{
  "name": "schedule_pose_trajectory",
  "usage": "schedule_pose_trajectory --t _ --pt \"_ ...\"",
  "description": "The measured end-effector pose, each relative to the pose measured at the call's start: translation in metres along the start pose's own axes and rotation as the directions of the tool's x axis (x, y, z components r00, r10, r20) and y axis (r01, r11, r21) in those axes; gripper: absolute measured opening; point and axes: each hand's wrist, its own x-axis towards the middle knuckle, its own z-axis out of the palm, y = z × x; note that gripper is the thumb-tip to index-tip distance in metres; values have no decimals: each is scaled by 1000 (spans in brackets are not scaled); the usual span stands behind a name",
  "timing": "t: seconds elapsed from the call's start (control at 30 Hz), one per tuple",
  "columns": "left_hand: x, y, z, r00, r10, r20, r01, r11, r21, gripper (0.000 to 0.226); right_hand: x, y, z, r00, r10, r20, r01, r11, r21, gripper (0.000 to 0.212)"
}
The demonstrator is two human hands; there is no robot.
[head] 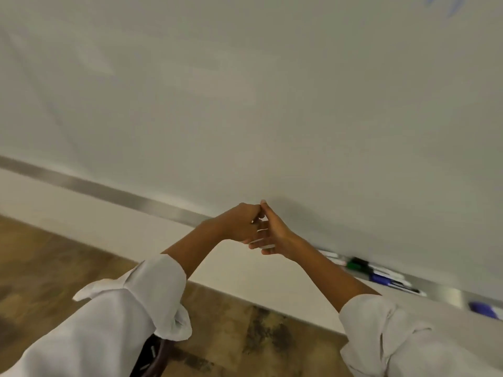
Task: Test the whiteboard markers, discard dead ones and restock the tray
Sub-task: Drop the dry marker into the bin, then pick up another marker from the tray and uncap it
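Observation:
My left hand (239,223) and my right hand (275,232) meet in front of the lower edge of the whiteboard (245,104). Between them a white marker (262,242) shows as pale barrel parts among the fingers; both hands are closed on it. Its tip and cap are hidden. To the right, the metal tray (446,292) holds several markers, among them a green-capped one (356,263) and a blue-capped one (381,278). A blue object (484,310) lies at the tray's far right end.
Faint blue strokes (446,4) mark the board's top right corner. A metal rail (109,190) runs along the board's bottom edge to the left. Below are a pale wall strip and a brown patterned floor (245,336). A dark object (152,357) hangs near my left sleeve.

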Motion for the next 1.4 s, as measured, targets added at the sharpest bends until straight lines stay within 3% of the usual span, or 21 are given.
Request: schedule_pose_trajectory --t 0.23,0.37,0.5,0.6,0.7,0.87,1.07,1.27,1.4 --pt "85 115 72 964 203 171 -202 979 -21 17 -49 61 -148 972 105 -210 -70 983 168 78" --pt "117 160 122 933 270 240 -272 962 -25 21 -79 98 -208 950 180 -256 -132 972 193 86" --pt "145 188 163 924 185 334 -218 974 62 28 -98 132 -252 903 236 -359 -139 951 275 80" --pt "162 198 184 929 49 366 -123 976 181 27 -106 151 -276 804 276 -527 -123 944 307 72" --pt "171 204 200 917 -61 394 -53 961 272 30 -108 167 -298 754 315 -577 -135 933 334 67" --pt "174 203 224 903 -224 366 81 927 367 35 -93 188 -314 763 371 -529 -181 909 377 49" --pt "176 201 242 925 -226 306 101 921 376 37 -70 206 -306 784 333 -523 -138 916 376 22" --pt "170 209 234 943 -204 262 144 962 230 38 -77 202 -307 697 301 -651 4 906 423 15" --pt "158 219 220 975 -189 116 191 981 -12 38 -92 194 -306 643 241 -727 104 913 395 19"
